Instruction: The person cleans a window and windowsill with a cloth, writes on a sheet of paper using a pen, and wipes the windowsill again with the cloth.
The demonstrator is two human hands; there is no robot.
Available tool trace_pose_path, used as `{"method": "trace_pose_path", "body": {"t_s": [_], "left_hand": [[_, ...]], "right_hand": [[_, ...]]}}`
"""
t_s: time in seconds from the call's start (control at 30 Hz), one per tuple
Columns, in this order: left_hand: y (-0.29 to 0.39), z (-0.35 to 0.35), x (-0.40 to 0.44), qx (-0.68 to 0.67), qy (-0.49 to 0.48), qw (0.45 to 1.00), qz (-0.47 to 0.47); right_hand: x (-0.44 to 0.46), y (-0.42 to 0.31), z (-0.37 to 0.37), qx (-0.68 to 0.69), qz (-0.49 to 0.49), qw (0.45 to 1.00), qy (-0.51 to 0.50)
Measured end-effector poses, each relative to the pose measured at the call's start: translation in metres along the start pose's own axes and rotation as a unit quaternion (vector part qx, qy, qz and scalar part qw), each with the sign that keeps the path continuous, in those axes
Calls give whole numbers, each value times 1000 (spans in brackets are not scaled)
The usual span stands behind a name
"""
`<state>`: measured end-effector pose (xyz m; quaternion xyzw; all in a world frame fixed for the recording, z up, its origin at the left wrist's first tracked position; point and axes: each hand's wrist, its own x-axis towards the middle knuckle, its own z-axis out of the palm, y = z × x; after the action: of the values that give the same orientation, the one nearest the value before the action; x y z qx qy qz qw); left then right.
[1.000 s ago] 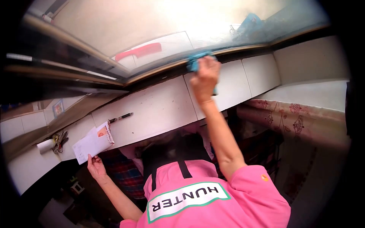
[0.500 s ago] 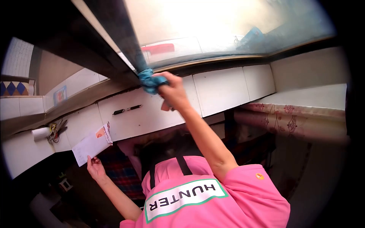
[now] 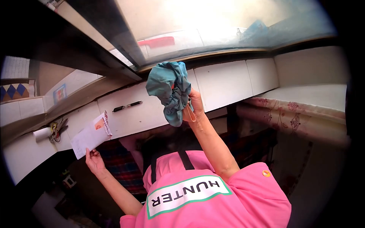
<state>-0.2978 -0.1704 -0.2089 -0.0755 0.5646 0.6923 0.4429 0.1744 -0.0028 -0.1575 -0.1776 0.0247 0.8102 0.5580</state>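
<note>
On my feed, the right hand (image 3: 195,104) is closed around a bunched teal cloth (image 3: 161,81), holding it up over the white ledge (image 3: 224,81), just on the near side of the window frame's corner. Something red shows in its folds, and a thin orange loop hangs by the fingers. I can't tell whether the cloth touches the frame. The left hand (image 3: 95,161) has a narrow pinch on the near edge of a white envelope (image 3: 85,140), which lies slanted at the ledge's near edge, its frilled end pointing right.

As for how far things are along, both items are in hand, neither let go. The glass (image 3: 213,38) looks hazy in parts, but glare keeps me from judging its state.

A black pen (image 3: 127,106) lies on the ledge between envelope and cloth, the nearest loose obstacle. The dark upright (image 3: 110,30) blocks part of my view at far left. Further left are a white roll (image 3: 42,133) and some tools (image 3: 57,130); a patterned curtain (image 3: 292,111) hangs at right.
</note>
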Motion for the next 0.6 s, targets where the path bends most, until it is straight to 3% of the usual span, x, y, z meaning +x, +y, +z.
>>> {"method": "trace_pose_path", "body": {"t_s": [0.2, 0.3, 0.37, 0.4, 0.43, 0.5, 0.57, 0.6], "left_hand": [[1, 7, 4, 22, -17, 1000, -1], [4, 10, 7, 25, -11, 1000, 4], [7, 14, 5, 29, -8, 999, 13], [8, 16, 3, 33, -3, 999, 19], [10, 19, 1, 37, 3, 999, 26], [14, 22, -3, 38, -11, 999, 36], [24, 8, -2, 30, -45, 998, 37], [26, 6, -4, 15, -61, 997, 34]], "right_hand": [[-33, -63, -32, 52, -66, 996, -17], [-66, -152, -93, -66, -220, 973, 14], [-86, -212, -77, -258, -374, 868, 201], [-93, -241, -71, -336, -423, 787, 298], [-97, -290, -110, -391, -490, 692, 359], [-109, -359, -149, -421, -546, 592, 418], [-120, -414, -190, -515, -520, 489, 475], [-126, -440, -218, -627, -444, 365, 526]]}}
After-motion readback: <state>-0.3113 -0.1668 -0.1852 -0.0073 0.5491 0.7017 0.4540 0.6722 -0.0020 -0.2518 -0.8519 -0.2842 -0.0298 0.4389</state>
